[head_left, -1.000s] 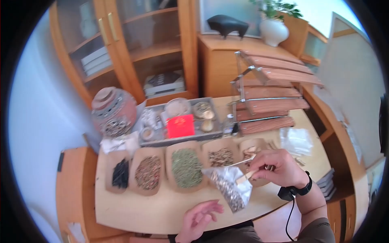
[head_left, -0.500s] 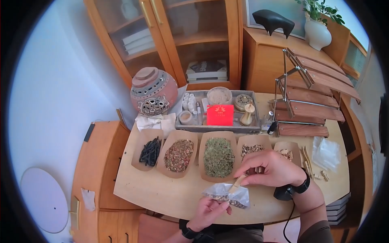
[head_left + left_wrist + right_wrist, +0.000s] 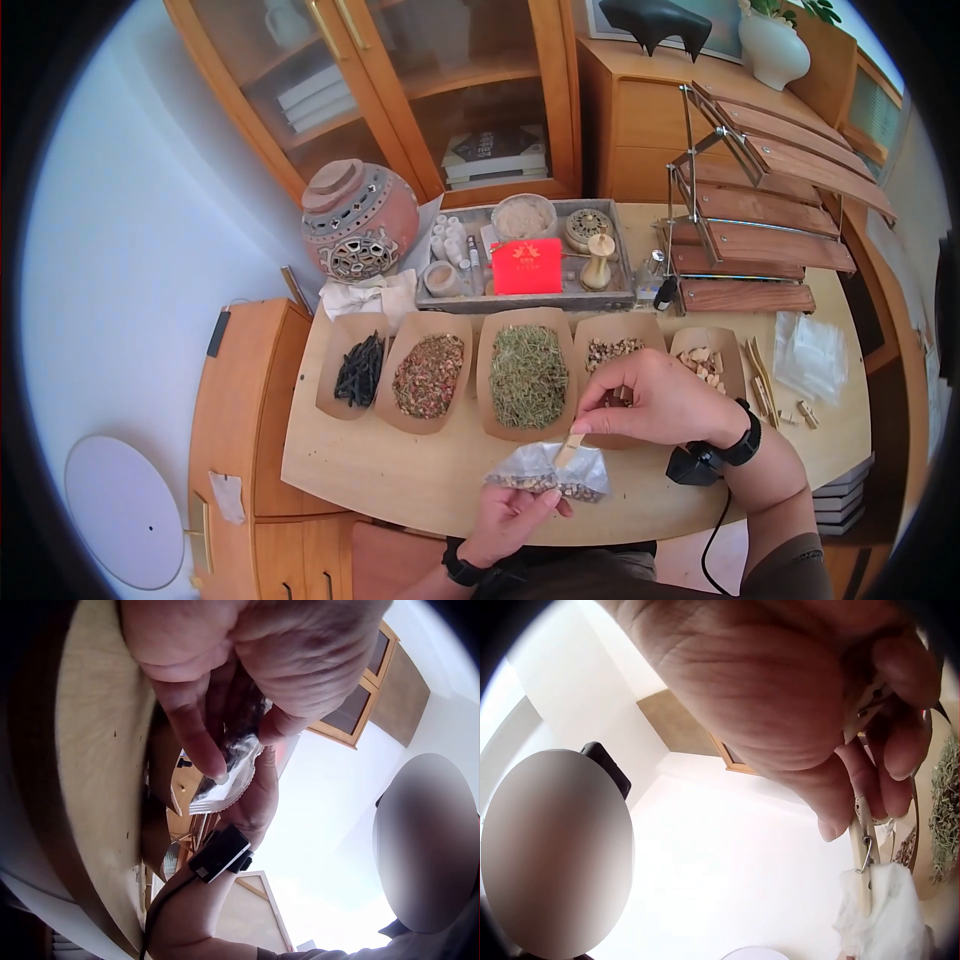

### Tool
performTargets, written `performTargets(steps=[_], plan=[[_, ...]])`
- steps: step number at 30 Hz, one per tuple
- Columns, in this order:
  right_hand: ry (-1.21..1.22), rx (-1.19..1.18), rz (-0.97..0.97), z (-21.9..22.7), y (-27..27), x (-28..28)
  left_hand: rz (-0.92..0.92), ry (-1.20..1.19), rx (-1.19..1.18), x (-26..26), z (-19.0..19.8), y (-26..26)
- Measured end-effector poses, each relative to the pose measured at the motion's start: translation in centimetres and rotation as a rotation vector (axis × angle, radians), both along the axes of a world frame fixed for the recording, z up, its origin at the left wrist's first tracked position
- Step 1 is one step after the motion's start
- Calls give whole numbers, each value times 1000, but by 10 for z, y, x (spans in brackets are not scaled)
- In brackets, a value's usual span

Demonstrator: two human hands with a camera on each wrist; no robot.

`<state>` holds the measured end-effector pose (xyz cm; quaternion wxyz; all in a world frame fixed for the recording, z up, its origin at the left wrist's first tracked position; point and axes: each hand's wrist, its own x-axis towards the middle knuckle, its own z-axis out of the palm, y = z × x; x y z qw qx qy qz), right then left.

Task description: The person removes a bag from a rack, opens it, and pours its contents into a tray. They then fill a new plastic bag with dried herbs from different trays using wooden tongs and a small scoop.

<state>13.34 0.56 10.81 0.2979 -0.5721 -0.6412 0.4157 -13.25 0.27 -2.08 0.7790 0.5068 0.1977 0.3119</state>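
Note:
My left hand [image 3: 510, 525] holds a small clear plastic bag [image 3: 590, 466] by its lower part, thumb over the dried, chopped bits inside. My right hand [image 3: 655, 400] pinches the end of a wooden clothespin [image 3: 864, 855] between thumb and fingers. The clothespin's other end sits on the bag's upper edge, which bunches around it in the right wrist view. A second wooden clothespin [image 3: 868, 709] is tucked in the right palm under curled fingers. Close behind the hands stands a paper tray of green dried herb [image 3: 530, 375].
More paper trays hold dark strips [image 3: 360, 370], reddish bits [image 3: 428, 375], brown pieces [image 3: 612, 350] and pale chips [image 3: 702, 366]. A grey tray [image 3: 460, 304] stands behind them. Right are wooden tongs [image 3: 757, 375], loose clothespins [image 3: 806, 414], empty bags [image 3: 810, 352] and a slatted rack [image 3: 770, 240].
The bag hung from the clothespin in my right hand, with my left hand open below it. Now my left hand grips the bag's lower part, and it lies more level.

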Motion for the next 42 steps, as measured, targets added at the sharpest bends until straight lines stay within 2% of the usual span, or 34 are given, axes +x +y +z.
performTargets(steps=[9, 11, 13, 14, 15, 16, 18, 19, 21, 22, 24, 27, 28, 33, 37, 39, 41, 42], plan=[[131, 122, 24, -16, 0, -1, 16, -7, 34, 0, -1, 0], [110, 316, 12, -15, 0, 0, -20, -31, 53, 5, 1, 0], [121, 352, -131, 0, -9, 3, 64, 9, 57, 7, 8, 0], [137, 363, -182, 12, -17, 7, -4, -31, 50, 5, 8, 1], [159, 376, -225, 22, -26, 13, 13, 23, 94, 0, 6, 1], [123, 379, -265, 27, -37, 22, 44, 83, 141, -2, 5, 2], [59, 448, -450, 32, -62, 39, 32, 72, 148, -1, 5, 2], [-36, 407, -586, 33, -77, 51, 60, 87, 161, -2, 6, 2], [-222, 362, -822, 25, -105, 85, 42, 53, 143, 1, 16, 3], [-240, 325, -933, 14, -120, 103, 38, 57, 167, 1, 19, 3], [-346, 280, -1059, -2, -143, 135, 35, 53, 186, 2, 18, 3], [-350, 162, -1169, -25, -163, 166, 15, 28, 190, 1, 13, 2], [-419, 172, -1154, -31, -166, 172, 7, 24, 185, 0, 13, 2], [-407, 114, -1138, -41, -144, 181, 6, 26, 196, -4, 11, 2], [-524, 126, -1065, -56, -130, 184, 69, 46, 90, 7, 27, -1], [-680, 119, -1014, -44, -131, 170, 146, 61, 13, 6, 24, -4], [-842, 367, -981, -44, -133, 159, 63, -48, 22, 2, 0, -1], [-728, 287, -980, -25, -125, 135, 108, -22, 18, -1, 0, -2]])
